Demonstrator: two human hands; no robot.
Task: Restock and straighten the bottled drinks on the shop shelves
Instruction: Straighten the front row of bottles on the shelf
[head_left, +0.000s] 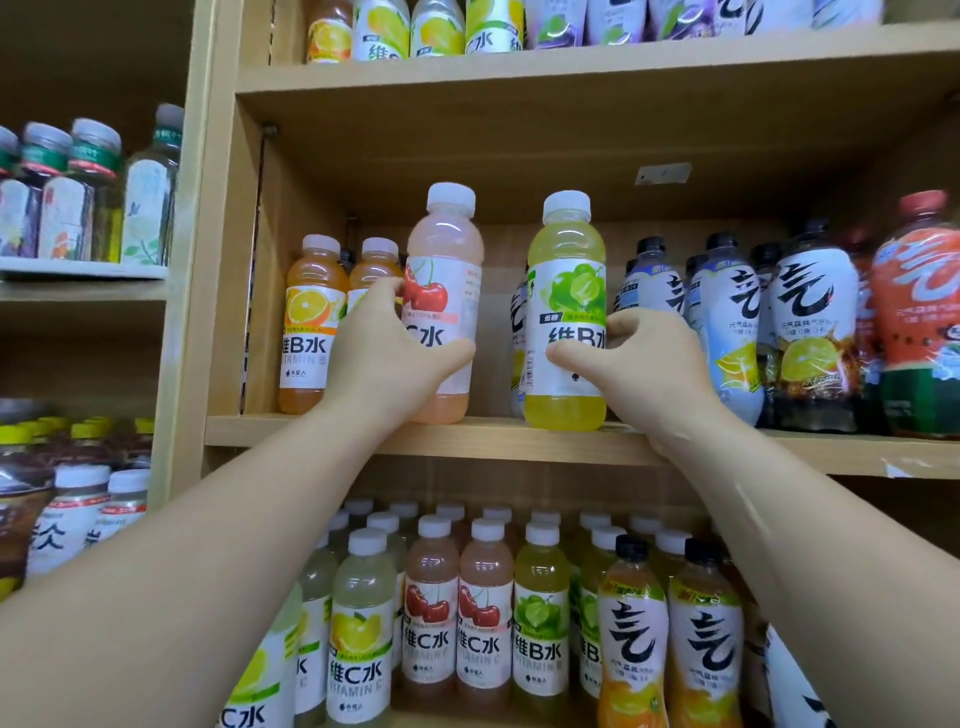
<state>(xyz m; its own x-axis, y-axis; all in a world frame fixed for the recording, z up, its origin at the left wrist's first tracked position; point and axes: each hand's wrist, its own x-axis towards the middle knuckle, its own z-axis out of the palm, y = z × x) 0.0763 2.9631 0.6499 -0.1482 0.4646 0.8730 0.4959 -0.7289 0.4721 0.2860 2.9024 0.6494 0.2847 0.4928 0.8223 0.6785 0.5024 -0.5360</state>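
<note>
1. Nearest to me, both bare forearms reach up from the bottom corners toward the middle shelf (467, 439) of the wooden rack.
2. My left hand (384, 348) is wrapped around the pink bottle (444, 301): thumb across the front of the label, fingers curled behind its left side, clamped on it.
3. The pink bottle has a white cap, pale pink drink, and a white label with red cherries. It stands upright at the front edge of the middle shelf, left of centre.
4. My right hand (644, 358) grips the green bottle (566, 312), thumb on the label's front, fingers round its right side, closed on it.
5. The green bottle has a white cap, yellow-green drink, and a white label showing green fruit. It stands upright at the front edge, just right of the pink one, with a gap between them.
6. Further left on the same shelf stand two orange bottles (311, 322), near the rack's left wall.
7. To the right stand black-capped bottles (727, 322) with bold brush lettering, reaching toward the shelf's right end.
8. Below, the lower shelf holds packed rows of white-capped bottles (483, 608).
9. Above, the top shelf (571, 67) carries more bottles along its front edge.
</note>
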